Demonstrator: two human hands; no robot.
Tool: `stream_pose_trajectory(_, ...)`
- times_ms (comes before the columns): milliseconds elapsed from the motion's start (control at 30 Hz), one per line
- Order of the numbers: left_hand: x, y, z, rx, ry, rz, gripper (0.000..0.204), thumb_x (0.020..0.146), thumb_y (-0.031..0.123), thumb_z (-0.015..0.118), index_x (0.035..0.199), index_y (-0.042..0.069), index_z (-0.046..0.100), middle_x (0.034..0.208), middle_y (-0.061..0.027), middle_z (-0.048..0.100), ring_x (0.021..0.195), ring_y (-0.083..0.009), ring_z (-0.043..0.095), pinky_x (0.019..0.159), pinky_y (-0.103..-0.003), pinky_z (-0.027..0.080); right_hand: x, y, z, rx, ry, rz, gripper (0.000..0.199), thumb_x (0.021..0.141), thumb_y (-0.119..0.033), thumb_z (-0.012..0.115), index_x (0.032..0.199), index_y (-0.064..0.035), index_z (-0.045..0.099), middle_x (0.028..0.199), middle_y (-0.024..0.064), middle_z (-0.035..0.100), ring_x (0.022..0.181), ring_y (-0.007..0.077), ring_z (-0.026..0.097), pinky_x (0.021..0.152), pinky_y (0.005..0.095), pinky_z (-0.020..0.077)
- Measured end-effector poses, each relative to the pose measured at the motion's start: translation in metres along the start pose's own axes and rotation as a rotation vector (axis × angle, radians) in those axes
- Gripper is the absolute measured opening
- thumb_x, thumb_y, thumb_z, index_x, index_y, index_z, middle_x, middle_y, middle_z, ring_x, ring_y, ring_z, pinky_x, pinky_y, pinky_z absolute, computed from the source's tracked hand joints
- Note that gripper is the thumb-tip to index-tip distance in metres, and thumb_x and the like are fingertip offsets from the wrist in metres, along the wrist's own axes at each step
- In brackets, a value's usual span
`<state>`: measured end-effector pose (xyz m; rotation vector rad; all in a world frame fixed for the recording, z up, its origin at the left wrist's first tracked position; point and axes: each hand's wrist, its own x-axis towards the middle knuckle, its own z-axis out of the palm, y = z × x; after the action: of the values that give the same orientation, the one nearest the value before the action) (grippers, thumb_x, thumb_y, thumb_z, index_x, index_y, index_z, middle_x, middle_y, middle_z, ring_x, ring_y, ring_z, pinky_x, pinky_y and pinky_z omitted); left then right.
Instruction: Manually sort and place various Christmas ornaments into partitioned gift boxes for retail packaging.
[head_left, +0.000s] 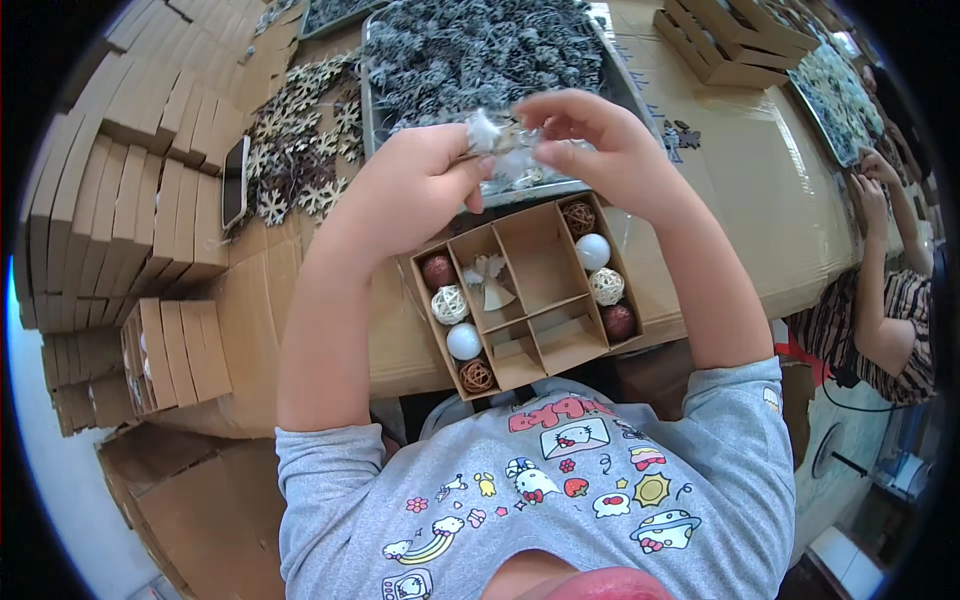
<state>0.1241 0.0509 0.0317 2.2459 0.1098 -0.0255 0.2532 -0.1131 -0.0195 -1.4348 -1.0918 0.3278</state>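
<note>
While the divided cardboard box (pixel 530 300) of ball ornaments sat nearest you on the surface (pixel 740 190), your left hand (pixel 420 185) and right hand (pixel 590 150) together pinched a small white ornament (pixel 497 140) just above it, before the tray of frosted sprigs (pixel 480 50).

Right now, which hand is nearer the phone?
Left. The left hand is up over the divided box, closer to the phone; the right hand is farther across.
</note>
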Motion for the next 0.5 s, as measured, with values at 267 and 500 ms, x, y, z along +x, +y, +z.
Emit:
stream_pose_trajectory(267,-0.043,0.011,0.012,-0.162,0.109,0.065,0.014,0.086,0.007,0.053,0.092,-0.003,0.060,0.067,-0.0089,0.060,0.059,-0.0147,0.059,0.055,-0.029,0.045,-0.022,-0.033,0.028,0.058,0.034,-0.049,0.016,0.084,-0.008,0.063,0.098,-0.0034,0.068,0.081,0.0075,0.067,0.073,0.0120,0.062,0.068,0.0239,0.0496)
stream_pose_trajectory(500,-0.078,0.002,0.031,-0.312,0.122,0.068,0.021,0.089,0.002,0.047,0.108,-0.001,0.056,0.079,-0.0035,0.060,0.063,-0.0049,0.049,0.054,-0.019,0.035,-0.046,-0.052,0.029,0.101,-0.013,0.018,0.012,0.087,0.002,0.056,0.093,0.0035,0.066,0.079,0.0041,0.063,0.069,0.0085,0.058,0.062,0.0213,0.0475)
